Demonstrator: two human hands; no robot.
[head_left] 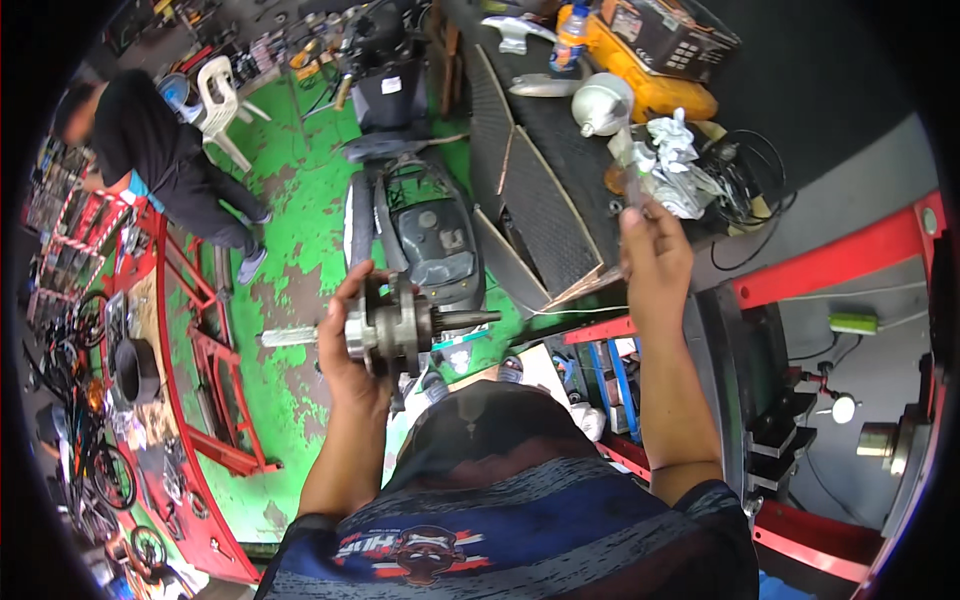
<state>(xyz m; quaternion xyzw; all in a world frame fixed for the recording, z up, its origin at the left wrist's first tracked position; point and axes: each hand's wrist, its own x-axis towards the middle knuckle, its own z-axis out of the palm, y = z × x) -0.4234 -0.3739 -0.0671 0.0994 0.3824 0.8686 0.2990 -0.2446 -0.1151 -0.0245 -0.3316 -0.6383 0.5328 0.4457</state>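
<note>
My left hand [352,340] is wrapped round a metal crankshaft [398,325], held level in front of my body. Its splined end points left and its tapered end points right. Up at the right, over the edge of a dark workbench [790,60], my right hand [657,250] is raised with its fingers pinched together. A thin, see-through strip that looks like plastic [631,165] rises from those fingertips. Just beyond it lie crumpled white wrapping [675,165] and a round silvery part [603,104].
The bench also carries a bottle [568,38], a yellow case [650,80], a box [675,35] and black cables [765,185]. Torn dark panels [540,200] lean beside a motorcycle body [430,235]. Another person [170,150] stands at the left by a red table [205,500].
</note>
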